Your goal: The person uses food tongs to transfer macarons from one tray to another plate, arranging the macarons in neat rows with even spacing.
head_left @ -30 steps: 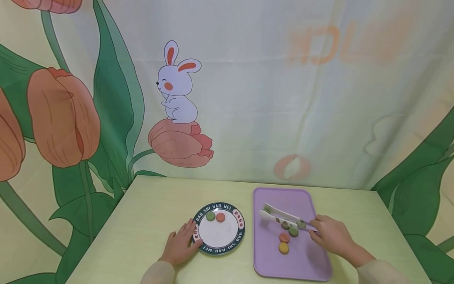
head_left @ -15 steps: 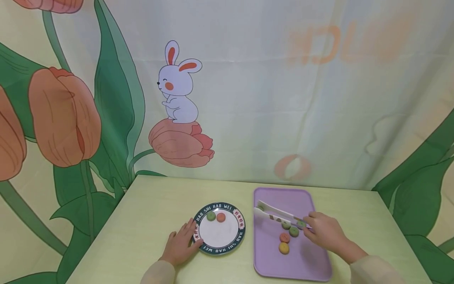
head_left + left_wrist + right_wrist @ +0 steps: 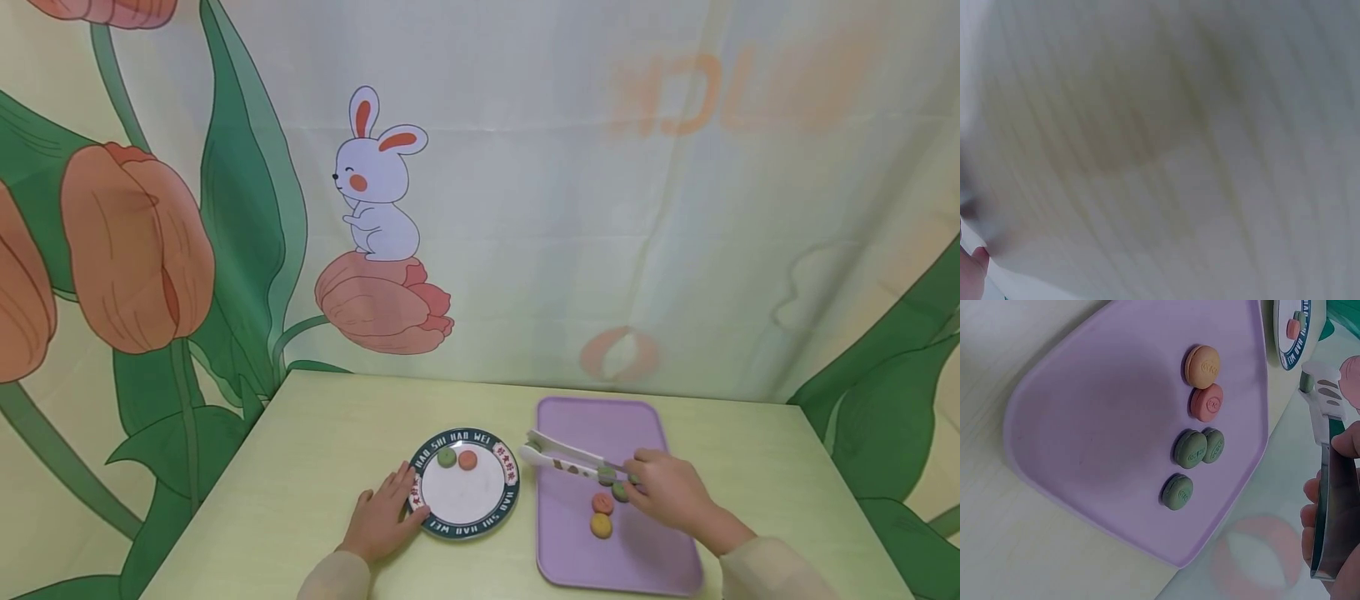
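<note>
My right hand [image 3: 669, 490] grips a pair of tongs [image 3: 557, 462] with white ends and metal handles. Between the tong tips sits a green macaron [image 3: 1307, 382], held over the gap between the tray's left edge and the plate. The fingers of my left hand [image 3: 381, 517] lie extended, touching the left rim of a round plate [image 3: 491, 520] with a dark lettered border. On that plate lie a green macaron [image 3: 447, 457] and a pink macaron [image 3: 467, 460]. The left wrist view is mostly blurred, with a fingertip at its lower left.
The purple tray [image 3: 570, 558] bears a yellow macaron [image 3: 1202, 367], a pink macaron [image 3: 1207, 403] and three green macarons [image 3: 1190, 449]. Tray and plate stand on a pale wood-grain table [image 3: 300, 450]. Behind it hangs a curtain [image 3: 525, 208] printed with tulips and a rabbit.
My right hand has moved left with the tongs and the green macaron, from above the tray to past its left edge. My left hand and the plate have stayed put.
</note>
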Available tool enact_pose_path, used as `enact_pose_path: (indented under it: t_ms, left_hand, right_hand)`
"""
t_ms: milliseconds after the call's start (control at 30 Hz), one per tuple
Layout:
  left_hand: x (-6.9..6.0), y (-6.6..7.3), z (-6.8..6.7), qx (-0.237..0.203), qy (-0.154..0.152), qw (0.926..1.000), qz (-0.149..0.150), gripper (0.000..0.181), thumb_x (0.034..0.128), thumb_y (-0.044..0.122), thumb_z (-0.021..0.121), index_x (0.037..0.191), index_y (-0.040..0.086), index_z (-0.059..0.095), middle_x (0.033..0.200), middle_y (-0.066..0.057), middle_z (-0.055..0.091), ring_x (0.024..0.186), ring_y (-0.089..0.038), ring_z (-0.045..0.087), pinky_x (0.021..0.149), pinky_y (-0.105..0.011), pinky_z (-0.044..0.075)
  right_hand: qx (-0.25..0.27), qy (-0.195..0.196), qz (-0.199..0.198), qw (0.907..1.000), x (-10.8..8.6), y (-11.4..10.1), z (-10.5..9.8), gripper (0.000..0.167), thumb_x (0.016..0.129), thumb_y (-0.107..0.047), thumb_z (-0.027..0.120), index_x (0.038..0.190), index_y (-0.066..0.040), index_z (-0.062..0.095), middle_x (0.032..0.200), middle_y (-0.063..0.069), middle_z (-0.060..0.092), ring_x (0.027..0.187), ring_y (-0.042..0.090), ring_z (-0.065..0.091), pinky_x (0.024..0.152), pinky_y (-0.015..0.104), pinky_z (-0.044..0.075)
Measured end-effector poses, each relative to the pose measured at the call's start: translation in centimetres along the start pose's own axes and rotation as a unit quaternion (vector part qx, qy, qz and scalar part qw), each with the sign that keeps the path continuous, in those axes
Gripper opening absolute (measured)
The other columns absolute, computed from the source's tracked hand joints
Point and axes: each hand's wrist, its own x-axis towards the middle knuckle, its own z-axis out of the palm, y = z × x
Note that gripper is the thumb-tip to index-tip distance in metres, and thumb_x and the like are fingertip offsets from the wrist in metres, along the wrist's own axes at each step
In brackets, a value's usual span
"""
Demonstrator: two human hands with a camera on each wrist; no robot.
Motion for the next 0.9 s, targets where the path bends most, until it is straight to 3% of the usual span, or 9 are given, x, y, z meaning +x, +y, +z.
enact_pose_path:
  t_ms: [300, 733, 900]
  left_hand:
    - [0.0, -0.1, 0.1, 0.000, 0.004, 1.0000, 0.003, 0.074, 0.0830, 0.061, 0.037, 0.139, 0.013, 0.030, 0.147, -0.002, 0.023, 0.132, -0.027, 0.027, 0.101, -0.058, 0.022]
    - [0.0, 0.1, 0.0, -0.002, 0.002, 1.0000, 0.002, 0.074, 0.0830, 0.061, 0.038, 0.139, 0.012, 0.030, 0.146, -0.003, 0.024, 0.132, -0.028, 0.027, 0.101, -0.058, 0.022]
    - [0.0, 0.0, -0.1, -0.002, 0.003, 1.0000, 0.002, 0.074, 0.0829, 0.061, 0.038, 0.139, 0.013, 0.030, 0.147, -0.003, 0.024, 0.132, -0.027, 0.027, 0.101, -0.058, 0.022]
  right_hand:
    - [-0.005, 0.018, -0.012, 0.9997, 0.6, -0.6, 0.5, 0.012, 0.067, -0.022, 0.067, 0.065, -0.018, 0.056, 0.059, -0.012, 0.038, 0.052, 0.003, 0.032, 0.040, 0.017, 0.027]
    - [0.007, 0.008, -0.036, 0.9993, 1.4, -1.4, 1.5, 0.010, 0.068, -0.020, 0.066, 0.066, -0.016, 0.058, 0.061, -0.011, 0.041, 0.054, 0.006, 0.039, 0.043, 0.019, 0.031]
    - [0.008, -0.013, -0.033, 0.9994, 1.8, -1.8, 1.4, 0.013, 0.070, -0.020, 0.064, 0.063, -0.017, 0.053, 0.061, -0.010, 0.041, 0.054, 0.006, 0.038, 0.042, 0.020, 0.029]
